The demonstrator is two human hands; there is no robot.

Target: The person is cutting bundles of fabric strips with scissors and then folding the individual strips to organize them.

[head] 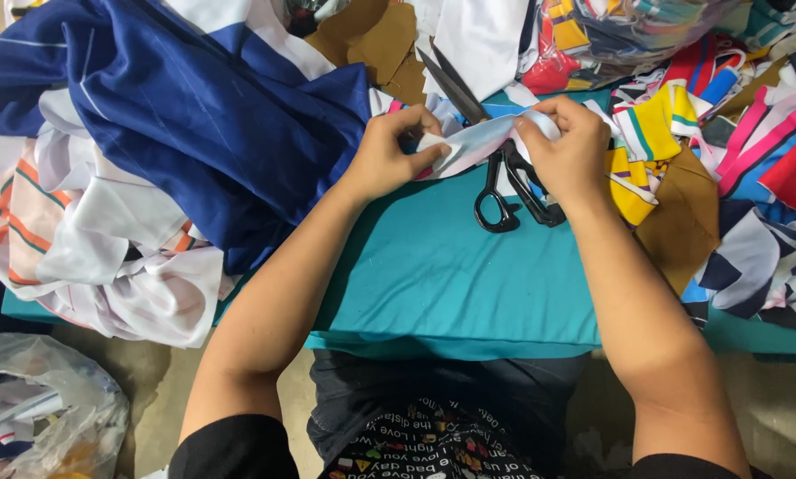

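A pale fabric strip (482, 142) is pinched closed between left hand (389, 160) and right hand (571, 151), above black scissors (504, 191); a clear plastic bag (39, 408) lies lower left.

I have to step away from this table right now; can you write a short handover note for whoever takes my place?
Left hand and right hand both pinch a small pale strip of fabric, stretched between them above the teal table cover.
Black scissors lie on the cover under the strip, blades pointing away, in neither hand.
Navy blue cloth and a white striped pile lie to the left; coloured scraps and brown pieces to the right.
Done: strip picked up. No cut visible; whether the strip is folded cannot be told.
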